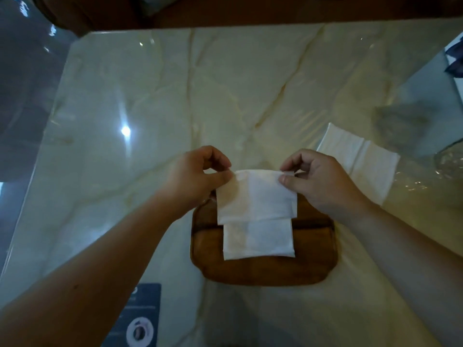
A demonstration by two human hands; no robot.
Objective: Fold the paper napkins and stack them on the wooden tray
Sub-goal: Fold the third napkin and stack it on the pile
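Both hands, left (200, 171) and right (323, 179), pinch the folded napkin (255, 196) by its top corners above the tray (313, 266). Uneven release risks a skewed stack (258, 241).

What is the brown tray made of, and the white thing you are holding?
The brown rounded tray looks like wood: warm brown, matt, with faint grain. The white folded napkin pinched by the left hand and right hand looks like soft paper tissue: thin, creased, slightly see-through.

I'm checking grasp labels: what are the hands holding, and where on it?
A folded napkin, pinched by both hands at its far top corners: left hand on the left corner, right hand on the right.
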